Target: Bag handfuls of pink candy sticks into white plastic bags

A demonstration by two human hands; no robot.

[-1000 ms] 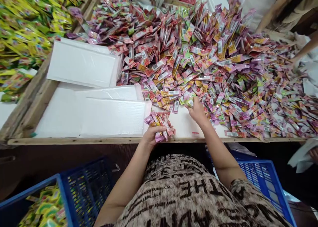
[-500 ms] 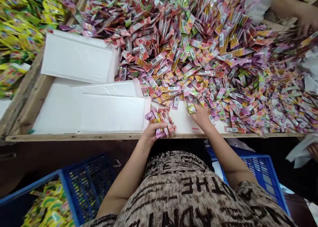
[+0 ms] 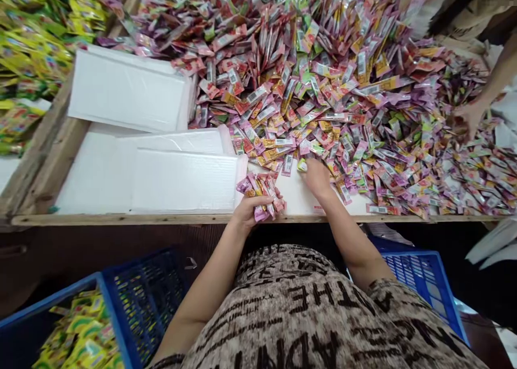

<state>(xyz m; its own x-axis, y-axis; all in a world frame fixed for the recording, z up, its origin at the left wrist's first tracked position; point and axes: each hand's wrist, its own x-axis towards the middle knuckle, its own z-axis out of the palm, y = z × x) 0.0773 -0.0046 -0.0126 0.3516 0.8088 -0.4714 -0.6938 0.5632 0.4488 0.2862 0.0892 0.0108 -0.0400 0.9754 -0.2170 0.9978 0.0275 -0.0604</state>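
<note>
Worktop (image 3: pixel 297 194): white surface, wooden strip along its front edge, spans the frame; heap of small packets (image 3: pixel 307 94), pink, purple, orange and green, covers it from upper centre to the right side, many with barcodes showing; pile of yellow packets (image 3: pixel 36 40) at upper left, beyond a wooden divider (image 3: pixel 52 164). Blue crate (image 3: pixel 60 295) at lower left contains more yellow-green packets; second blue crate (image 3: pixel 438 283) at lower right, partly covered by the wearer's right arm. White padded envelopes: upper stack (image 3: pixel 127 91) at left, tilted; lower stack (image 3: pixel 186 180) lies flat nearer the front edge, its pink-tinted end just beside the left hand.

Left hand (image 3: pixel 248 210), at centre near the front edge: thumb pressed across a bundle of packets (image 3: pixel 264 192), fingers beneath, grip closed; bundle sits above the wooden strip. Right hand (image 3: pixel 316 178), just right of centre, palm down at the heap's near margin; fingers drawn together, pinching a green packet (image 3: pixel 301 165), mostly hidden; co-worker's hand (image 3: pixel 470 116) at right, over the heap, its grip unclear; single purple packet (image 3: pixel 287 165) lies between the wearer's two hands, by the heap's edge.
</note>
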